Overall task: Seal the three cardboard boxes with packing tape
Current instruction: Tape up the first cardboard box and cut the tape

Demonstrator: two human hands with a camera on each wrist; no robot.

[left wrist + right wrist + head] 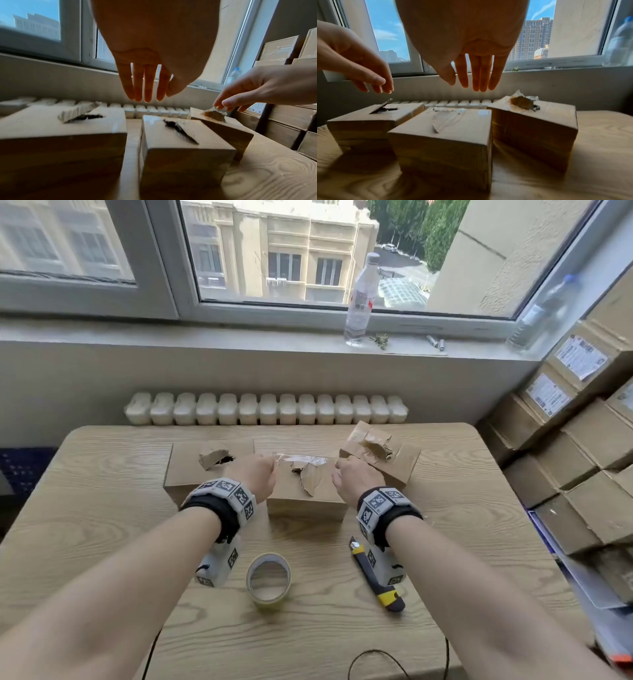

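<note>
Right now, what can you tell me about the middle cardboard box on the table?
The middle box is plain brown cardboard, standing upright on the wooden table between two others. Its top has a torn, dark gash with a raised flap. A strip of clear tape lies across the far part of the top. Both hands hover near its upper edges.

The left hand (145,75) is being held above the counter (267,175), fingers (149,86) straight and pointing down, touching nothing. Three cardboard boxes are being shown beneath: the left box (56,135), the middle box (181,146) with a torn, glossy top, and the right box (228,129). The right hand (254,92) is being lowered to the right box's ragged top, fingertips just at it.
</note>
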